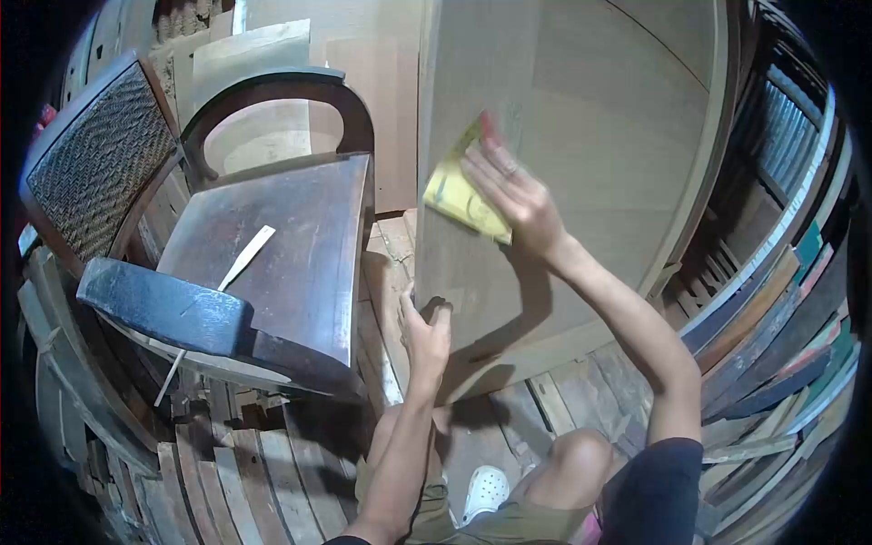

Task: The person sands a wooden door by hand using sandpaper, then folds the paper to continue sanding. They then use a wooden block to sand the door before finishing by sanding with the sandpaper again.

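A large flat wooden panel (590, 163) with a raised frame edge stands upright before me. Against its upper left part, my right hand (510, 195) presses a yellow sheet (463, 193) with dark markings, its fingers closed over it. Something red shows at the fingertips. Lower down, my left hand (425, 334) is at the panel's left edge, thumb apart from the fingers; the fingers go partly behind the edge, on which they hold.
A dark wooden armchair (282, 227) with a woven back stands at the left, a pale flat stick (245, 259) lying across its seat and armrest. Wooden boards (772, 318) are stacked at right. Slatted planks (286, 463) make the floor. A white clog (486, 492) shows below.
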Motion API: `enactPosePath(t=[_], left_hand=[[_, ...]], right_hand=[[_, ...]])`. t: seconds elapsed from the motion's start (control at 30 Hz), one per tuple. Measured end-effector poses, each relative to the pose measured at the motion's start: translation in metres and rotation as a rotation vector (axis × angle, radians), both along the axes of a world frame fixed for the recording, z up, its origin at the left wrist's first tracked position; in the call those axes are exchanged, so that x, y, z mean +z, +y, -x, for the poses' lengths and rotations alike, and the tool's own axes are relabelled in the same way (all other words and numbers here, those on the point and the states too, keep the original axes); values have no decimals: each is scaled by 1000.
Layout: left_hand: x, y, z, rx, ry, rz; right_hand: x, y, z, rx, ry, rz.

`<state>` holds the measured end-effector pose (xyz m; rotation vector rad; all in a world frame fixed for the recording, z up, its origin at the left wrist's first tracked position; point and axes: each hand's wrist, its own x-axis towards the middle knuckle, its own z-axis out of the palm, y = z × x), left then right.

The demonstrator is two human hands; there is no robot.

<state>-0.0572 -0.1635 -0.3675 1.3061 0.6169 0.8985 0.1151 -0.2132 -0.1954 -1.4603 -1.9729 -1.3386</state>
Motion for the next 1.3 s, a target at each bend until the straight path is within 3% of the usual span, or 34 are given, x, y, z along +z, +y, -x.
enactPosePath(t=[0.1, 0.17, 0.23, 0.3, 0.37, 0.47, 0.5, 0.6, 0.63, 0.73, 0.83, 0.87, 0.9, 1.03, 1.1, 1.17, 1.2, 1.3], left_hand=[[0, 3, 4, -1, -12, -15], [-20, 6, -6, 36, -48, -75], [-17, 5, -5, 30, -63, -105], [-8, 4, -1, -24, -80, -51], [-10, 5, -1, -9, -44, -27], [-11, 4, -5, -16, -119, 32], [-13, 2, -7, -2, -100, 17], [-33, 9, -12, 14, -104, -17], [-33, 10, -11, 17, -100, -16], [-24, 10, -8, 20, -61, 5], [-28, 9, -11, 56, -30, -38], [-27, 10, -10, 43, -35, -24], [-25, 9, -9, 31, -41, -8], [-34, 10, -12, 44, 7, -97], [-38, 11, -14, 51, 7, -140], [-39, 10, -13, 42, -43, -136], [-42, 12, -14, 38, -39, -119], [-37, 12, -13, 36, -35, -111]], right_hand=[[1, -6, -25, 23, -191, 147], [12, -1, -12, -12, 302, -175], [4, 6, 6, -29, 212, -213], [-12, 1, 1, 41, -53, 141], [-5, -6, -13, 76, -122, 205], [11, 1, -1, 29, 392, -226], [3, 8, 3, 5, 362, -239], [-17, 8, -7, 91, -121, 137], [-9, 5, -7, 103, -143, 152], [14, 0, 1, -41, 357, -260], [-6, 7, -10, -56, 47, -140], [-9, 3, -12, 32, -85, 24], [-4, -3, -8, 55, -77, 76], [20, 2, -10, -46, 304, -259], [9, 9, -1, -32, 207, -200], [5, 9, -2, 86, -108, 87], [9, 6, -7, 97, -116, 148], [32, 14, -12, 56, 298, -284]])
